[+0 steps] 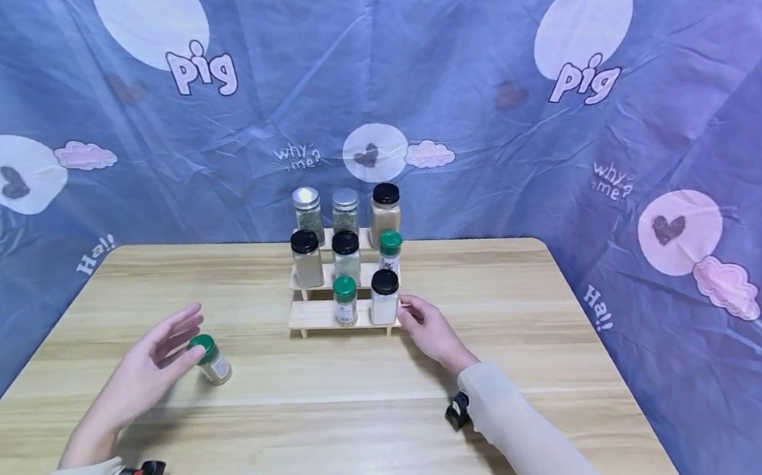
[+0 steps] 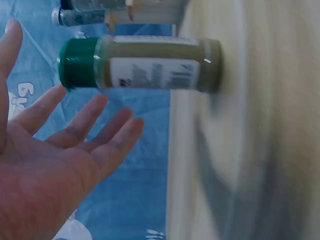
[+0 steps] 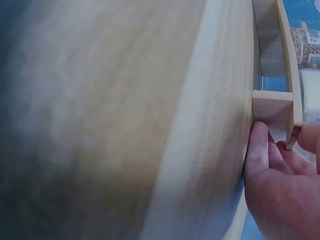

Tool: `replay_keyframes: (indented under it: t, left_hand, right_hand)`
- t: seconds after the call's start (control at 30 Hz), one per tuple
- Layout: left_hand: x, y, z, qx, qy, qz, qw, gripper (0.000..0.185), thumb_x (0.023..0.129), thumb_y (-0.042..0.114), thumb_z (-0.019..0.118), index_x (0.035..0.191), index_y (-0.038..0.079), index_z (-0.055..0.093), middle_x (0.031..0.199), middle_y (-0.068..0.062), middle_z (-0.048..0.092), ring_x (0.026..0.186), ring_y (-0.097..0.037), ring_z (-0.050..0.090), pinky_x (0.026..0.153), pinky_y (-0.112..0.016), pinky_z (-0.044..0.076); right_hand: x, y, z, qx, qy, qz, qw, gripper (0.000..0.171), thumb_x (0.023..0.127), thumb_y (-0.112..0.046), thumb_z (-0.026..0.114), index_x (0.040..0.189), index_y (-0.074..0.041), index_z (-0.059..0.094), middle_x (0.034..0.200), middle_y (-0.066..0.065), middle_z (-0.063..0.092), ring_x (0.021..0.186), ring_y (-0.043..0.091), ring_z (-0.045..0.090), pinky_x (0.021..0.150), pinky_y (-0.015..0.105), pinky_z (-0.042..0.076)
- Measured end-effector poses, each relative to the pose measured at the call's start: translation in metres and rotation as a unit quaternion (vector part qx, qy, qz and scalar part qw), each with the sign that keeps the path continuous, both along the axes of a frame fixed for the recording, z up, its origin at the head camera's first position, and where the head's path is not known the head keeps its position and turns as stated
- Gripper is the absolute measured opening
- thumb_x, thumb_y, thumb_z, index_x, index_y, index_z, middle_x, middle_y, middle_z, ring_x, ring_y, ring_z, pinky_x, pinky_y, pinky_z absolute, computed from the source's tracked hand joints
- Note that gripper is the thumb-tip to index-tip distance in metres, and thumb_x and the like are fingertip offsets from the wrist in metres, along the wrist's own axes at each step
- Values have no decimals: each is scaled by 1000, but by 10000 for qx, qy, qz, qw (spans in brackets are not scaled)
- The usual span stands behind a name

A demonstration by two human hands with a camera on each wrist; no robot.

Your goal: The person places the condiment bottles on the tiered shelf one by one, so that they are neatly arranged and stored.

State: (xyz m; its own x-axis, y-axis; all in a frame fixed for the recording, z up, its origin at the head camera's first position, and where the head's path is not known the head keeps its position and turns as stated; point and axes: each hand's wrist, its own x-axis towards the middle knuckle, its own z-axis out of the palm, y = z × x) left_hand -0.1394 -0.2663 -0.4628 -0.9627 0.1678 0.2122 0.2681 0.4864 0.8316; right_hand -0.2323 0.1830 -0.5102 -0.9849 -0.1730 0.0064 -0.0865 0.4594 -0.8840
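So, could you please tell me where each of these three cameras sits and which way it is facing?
Head: worn high, looking forward and down at the table, wooden rack and both forearms.
Left wrist: at the left hand, looking past its open palm to the green-capped jar standing on the table.
Right wrist: low by the right hand, looking along the tabletop at the rack's end, fingers touching it.
Shared: head and left wrist both show the green-capped jar and the left hand.
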Motion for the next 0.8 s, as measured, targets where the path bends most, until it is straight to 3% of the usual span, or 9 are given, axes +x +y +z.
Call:
replay_keyframes:
  t: [0.13,0.23,0.37,0.53,0.8]
  left_hand:
    - [3,-6,-10,-26,-29,-167,9999,68,103,13,67,164,17,36,152,-3,57,125,18,52,102,-2,49]
    - [4,-7,-15,-5,-55,-317,9995,69,102,10,69,163,12,37,151,-8,57,124,18,54,102,-4,52]
    - [5,-6,-21,-44,-334,-492,9982,66,104,15,67,162,7,37,153,-30,51,123,20,51,101,-5,53]
    - [4,-4,-24,-259,-494,-347,9978,61,107,25,63,161,8,40,154,-28,53,121,20,51,98,-2,51]
    - [2,1,-27,-198,-326,-135,9992,52,108,21,61,154,3,48,145,-27,61,115,18,57,96,-2,53]
  right_hand:
    - [-1,0,-2,-4,52,47,10000,44,111,-20,52,151,-3,52,134,22,69,123,35,68,110,46,60]
    - [-1,0,-2,-13,113,69,9999,43,111,-20,52,150,-2,52,133,24,70,121,35,69,109,46,60]
    - [0,0,-1,48,242,53,9997,43,111,-19,52,149,0,53,131,25,70,118,34,70,105,45,62]
    - [-1,0,-1,-5,121,32,9999,44,110,-19,52,151,-1,52,132,24,70,118,34,70,106,45,62]
    - [-2,0,-1,-97,-89,-18,9999,44,110,-18,53,152,-2,51,134,23,69,121,34,69,109,45,60]
